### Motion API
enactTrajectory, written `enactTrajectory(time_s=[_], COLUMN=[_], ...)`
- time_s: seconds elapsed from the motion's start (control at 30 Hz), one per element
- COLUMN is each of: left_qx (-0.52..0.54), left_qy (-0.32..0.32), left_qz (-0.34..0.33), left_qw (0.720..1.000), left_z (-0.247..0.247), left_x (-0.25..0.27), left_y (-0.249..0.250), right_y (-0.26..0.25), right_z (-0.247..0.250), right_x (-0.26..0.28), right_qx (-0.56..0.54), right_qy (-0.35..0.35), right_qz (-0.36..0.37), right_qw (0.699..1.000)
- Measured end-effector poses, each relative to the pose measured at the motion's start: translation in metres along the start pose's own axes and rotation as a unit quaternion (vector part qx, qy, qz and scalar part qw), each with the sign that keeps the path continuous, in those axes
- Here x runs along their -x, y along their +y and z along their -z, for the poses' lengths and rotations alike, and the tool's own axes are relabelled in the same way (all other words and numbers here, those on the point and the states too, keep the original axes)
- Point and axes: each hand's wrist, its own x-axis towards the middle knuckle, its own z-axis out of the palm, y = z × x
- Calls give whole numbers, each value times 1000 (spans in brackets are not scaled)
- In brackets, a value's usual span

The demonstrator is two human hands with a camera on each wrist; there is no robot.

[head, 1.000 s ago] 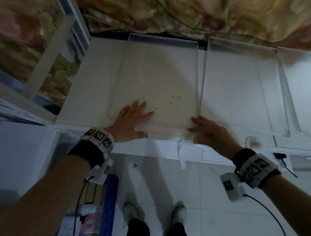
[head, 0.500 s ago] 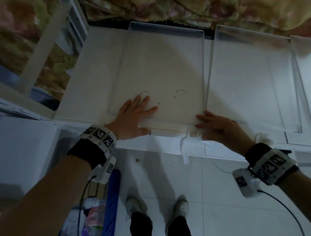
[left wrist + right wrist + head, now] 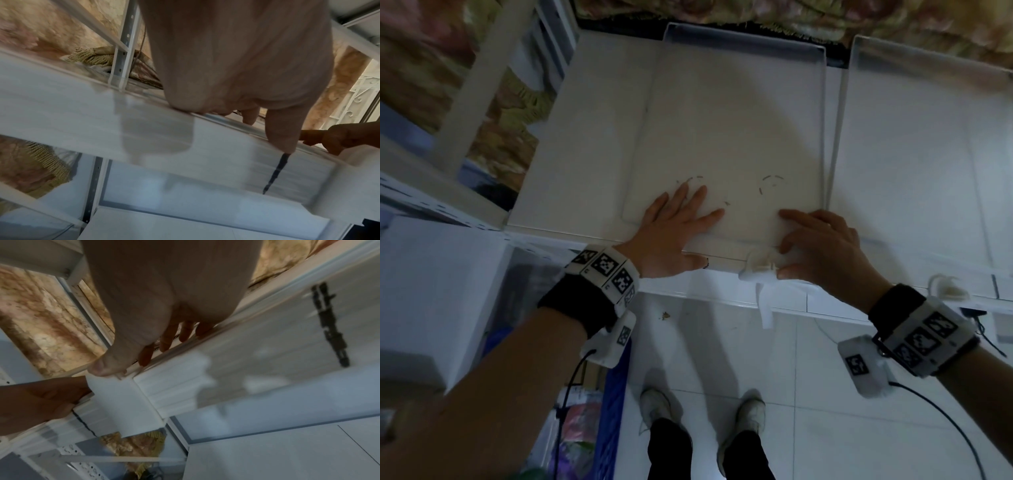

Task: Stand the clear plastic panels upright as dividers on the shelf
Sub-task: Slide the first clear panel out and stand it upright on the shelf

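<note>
A clear plastic panel lies flat on the white shelf. My left hand presses flat on its near left part, fingers spread and straight. My right hand holds the panel's near right corner, fingers over the top and thumb against the front edge beside a white clip. In the right wrist view that thumb sits on the clip. A second clear panel occupies the shelf to the right; I cannot tell whether it lies flat or leans.
Another white clip sits on the shelf's front lip at the right. Floral fabric hangs behind the shelf, and a white post rises at the left. Below are white floor tiles, my shoes and a blue crate.
Both hands keep their places on the flat panel. My right hand's fingers have curled a little more over the near right corner. The view has drifted slightly.
</note>
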Motion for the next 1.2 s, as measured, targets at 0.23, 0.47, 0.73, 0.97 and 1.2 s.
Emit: enactTrajectory(time_s=[0.23,0.47,0.73,0.97,1.2], left_qx=[8,-2,-3,-3,-4], left_qy=[6,4,1,-5,-8], left_qz=[-2,-2,0,1,-6], left_qw=[1000,1000,1000,1000,1000], left_z=[-2,-1,0,1,0], left_x=[-1,-1,-1,-1,-1], left_y=[-2,-1,1,0,-1], right_y=[-9,-25,-33,-47,-51], right_z=[-7,-15,-13,-19,-21], right_x=[2,-3,-7,-7,-8], right_qx=[-2,14,44,49,42], right_qy=[34,73,33,52,32], right_qz=[-19,-55,-101,-125,-147], right_qw=[999,996,993,990,988])
